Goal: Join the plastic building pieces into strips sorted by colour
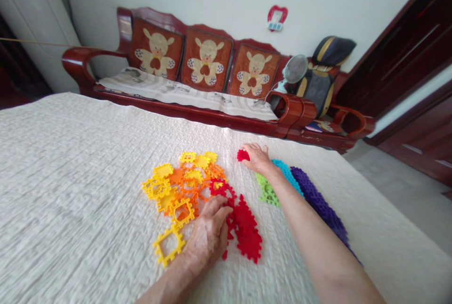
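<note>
My right hand [257,158] reaches to the far side of the pile and pinches a small red interlocking tile [242,155] at its fingertips. My left hand [211,228] is curled over the near part of the pile, its fingertips against red tiles. Whether it grips one is hidden. Beside it lie overlapping red tiles [249,231] in a slanting row. Yellow tiles [168,246] and orange tiles [175,176] with notched edges are heaped to the left, some of them open frames. Under my right forearm, green tiles [268,192] are partly covered.
Blue tiles [287,176] and a long row of purple tiles [319,205] lie right of my right arm. All rest on a cream quilted cloth [88,176]. Beyond it stands a wooden sofa [197,110] with bear cushions, a small fan [295,69] and a chair with a massage cushion [315,89].
</note>
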`<action>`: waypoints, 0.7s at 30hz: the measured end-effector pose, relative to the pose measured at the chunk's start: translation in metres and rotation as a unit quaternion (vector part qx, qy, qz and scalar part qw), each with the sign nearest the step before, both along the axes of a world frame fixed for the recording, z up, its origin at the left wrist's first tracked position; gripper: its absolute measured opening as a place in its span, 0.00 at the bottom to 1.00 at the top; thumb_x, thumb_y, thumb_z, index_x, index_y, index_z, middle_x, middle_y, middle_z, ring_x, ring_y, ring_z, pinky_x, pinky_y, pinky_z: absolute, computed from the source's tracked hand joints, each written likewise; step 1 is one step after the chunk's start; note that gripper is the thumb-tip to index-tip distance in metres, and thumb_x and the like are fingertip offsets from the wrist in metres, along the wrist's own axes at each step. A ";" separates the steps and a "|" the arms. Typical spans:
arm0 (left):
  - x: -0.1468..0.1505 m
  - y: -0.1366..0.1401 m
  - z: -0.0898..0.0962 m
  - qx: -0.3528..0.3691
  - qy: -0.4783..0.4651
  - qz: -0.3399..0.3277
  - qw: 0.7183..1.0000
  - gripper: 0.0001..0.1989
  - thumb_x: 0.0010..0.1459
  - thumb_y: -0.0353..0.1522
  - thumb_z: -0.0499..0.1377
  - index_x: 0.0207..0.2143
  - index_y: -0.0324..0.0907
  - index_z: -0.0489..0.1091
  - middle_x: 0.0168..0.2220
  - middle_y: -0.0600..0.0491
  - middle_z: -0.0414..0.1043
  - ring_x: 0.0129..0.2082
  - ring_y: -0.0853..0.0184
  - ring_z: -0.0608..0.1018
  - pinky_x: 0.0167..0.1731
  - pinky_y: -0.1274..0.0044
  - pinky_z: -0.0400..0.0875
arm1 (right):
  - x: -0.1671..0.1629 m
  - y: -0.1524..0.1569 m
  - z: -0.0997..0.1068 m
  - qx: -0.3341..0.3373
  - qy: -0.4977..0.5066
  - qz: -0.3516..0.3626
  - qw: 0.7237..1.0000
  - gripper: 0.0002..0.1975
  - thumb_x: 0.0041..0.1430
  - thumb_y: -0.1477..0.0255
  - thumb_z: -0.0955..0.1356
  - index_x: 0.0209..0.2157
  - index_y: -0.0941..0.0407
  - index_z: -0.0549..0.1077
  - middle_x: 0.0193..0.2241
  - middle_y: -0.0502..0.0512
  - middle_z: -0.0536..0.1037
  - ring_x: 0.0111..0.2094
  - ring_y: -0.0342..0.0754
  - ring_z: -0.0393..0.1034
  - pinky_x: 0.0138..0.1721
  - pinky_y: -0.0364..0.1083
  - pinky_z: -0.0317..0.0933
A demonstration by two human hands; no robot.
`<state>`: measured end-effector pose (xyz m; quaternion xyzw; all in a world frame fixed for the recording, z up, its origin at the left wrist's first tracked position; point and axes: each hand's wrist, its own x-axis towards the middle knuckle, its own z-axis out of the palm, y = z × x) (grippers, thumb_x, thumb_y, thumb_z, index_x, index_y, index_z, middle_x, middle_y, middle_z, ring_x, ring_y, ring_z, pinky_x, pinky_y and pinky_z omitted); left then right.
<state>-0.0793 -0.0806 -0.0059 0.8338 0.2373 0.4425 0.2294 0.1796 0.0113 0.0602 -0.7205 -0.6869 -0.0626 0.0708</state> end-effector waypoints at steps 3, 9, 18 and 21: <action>0.000 0.000 -0.002 0.003 -0.004 0.001 1.000 0.18 0.56 0.20 0.48 0.44 0.42 0.70 0.48 0.47 0.72 0.46 0.66 0.76 0.43 0.74 0.77 | 0.000 -0.011 0.000 0.072 0.003 0.024 0.997 0.24 0.53 0.73 0.67 0.54 0.56 0.67 0.62 0.66 0.64 0.61 0.61 0.57 0.57 0.67 0.49; -0.002 0.002 -0.008 -0.019 -0.024 0.023 0.999 0.18 0.58 0.20 0.49 0.45 0.43 0.71 0.49 0.47 0.72 0.48 0.64 0.75 0.47 0.69 0.76 | -0.032 -0.056 0.000 0.115 0.136 0.125 0.976 0.15 0.57 0.74 0.65 0.47 0.55 0.72 0.47 0.59 0.76 0.50 0.52 0.69 0.53 0.51 0.61; -0.002 0.010 -0.008 -0.099 -0.086 0.119 0.984 0.19 0.61 0.22 0.48 0.50 0.43 0.69 0.51 0.48 0.73 0.53 0.65 0.74 0.55 0.67 0.71 | -0.068 -0.080 -0.030 0.064 0.248 0.123 0.959 0.11 0.57 0.73 0.67 0.44 0.55 0.72 0.42 0.57 0.77 0.42 0.48 0.73 0.45 0.47 0.66; -0.002 0.012 -0.007 -0.100 -0.101 0.127 0.982 0.21 0.60 0.21 0.48 0.53 0.44 0.67 0.52 0.48 0.73 0.54 0.64 0.74 0.56 0.66 0.71 | -0.074 -0.079 -0.033 0.063 0.241 0.121 0.961 0.14 0.58 0.72 0.67 0.47 0.55 0.71 0.45 0.58 0.76 0.46 0.50 0.72 0.48 0.49 0.65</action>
